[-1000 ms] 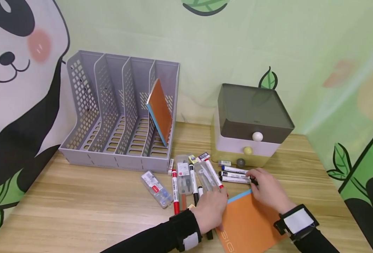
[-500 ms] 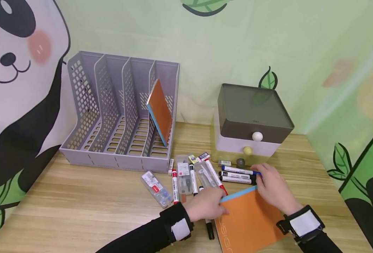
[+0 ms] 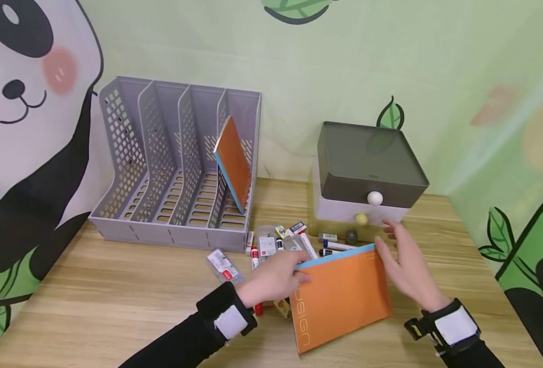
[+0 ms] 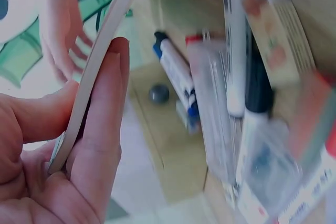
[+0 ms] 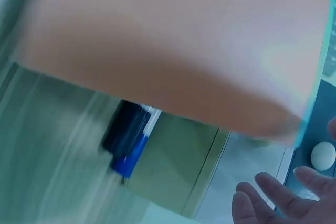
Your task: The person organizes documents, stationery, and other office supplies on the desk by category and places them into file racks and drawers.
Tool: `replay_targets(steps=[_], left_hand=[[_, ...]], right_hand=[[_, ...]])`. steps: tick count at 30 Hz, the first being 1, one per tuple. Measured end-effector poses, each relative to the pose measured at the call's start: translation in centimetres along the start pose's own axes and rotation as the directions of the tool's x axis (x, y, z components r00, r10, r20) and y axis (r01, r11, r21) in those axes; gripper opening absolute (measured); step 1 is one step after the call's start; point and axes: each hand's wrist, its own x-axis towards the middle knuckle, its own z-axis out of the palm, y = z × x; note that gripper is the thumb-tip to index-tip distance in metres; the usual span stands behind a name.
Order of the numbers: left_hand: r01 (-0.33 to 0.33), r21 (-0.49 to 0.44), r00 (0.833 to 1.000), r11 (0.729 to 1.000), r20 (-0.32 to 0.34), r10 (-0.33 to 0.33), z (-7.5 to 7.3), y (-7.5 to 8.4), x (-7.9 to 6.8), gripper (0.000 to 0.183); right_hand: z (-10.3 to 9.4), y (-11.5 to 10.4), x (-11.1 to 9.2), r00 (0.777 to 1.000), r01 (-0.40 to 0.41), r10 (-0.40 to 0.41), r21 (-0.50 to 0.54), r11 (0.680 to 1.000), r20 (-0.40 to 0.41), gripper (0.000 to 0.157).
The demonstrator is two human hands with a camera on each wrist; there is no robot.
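Observation:
An orange notebook (image 3: 340,296) with a blue spine strip tilts up from the table at the front right. My left hand (image 3: 269,278) pinches it at the upper left corner; in the left wrist view, thumb and fingers lie on either side of the page edge (image 4: 92,72). Beside the opposite upper corner is my right hand (image 3: 405,260), with its fingers (image 5: 281,195) spread and relaxed in the right wrist view. Behind the notebook lie markers (image 3: 338,246), partly hidden by it. Clear plastic cases (image 4: 212,108) and more markers show under the left hand.
A grey file rack (image 3: 161,230) at the back left has another orange notebook (image 3: 234,163) leaning in its rightmost slot. A small drawer box (image 3: 368,158) with round knobs stands at the back right. Small boxed erasers (image 3: 296,228) and a clear case (image 3: 223,265) lie between them.
The orange notebook has been lifted and tilted up, moving left and away from me, with my left hand gripping its corner. My right hand has left the markers, now pushed together, and opened.

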Motion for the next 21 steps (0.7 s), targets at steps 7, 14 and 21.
replay_targets(steps=[7,14,21], left_hand=[[-0.019,-0.095,0.997,0.995,-0.080,0.011,-3.1,-2.7,-1.2,0.009],[-0.001,-0.277,0.991,0.961,-0.126,-0.035,-3.3,-4.7,-1.2,0.010],[0.005,-0.383,0.987,0.924,-0.147,-0.067,-2.7,-5.5,-1.0,0.013]], right_hand=[[-0.9,0.1,0.3,0.962,-0.240,0.201,0.221,0.945,0.186,0.052],[-1.1,-0.2,0.6,0.884,-0.437,0.221,0.558,0.705,0.413,0.042],[-0.2,-0.9,0.7,0.913,-0.397,0.123,0.783,0.479,0.388,0.018]])
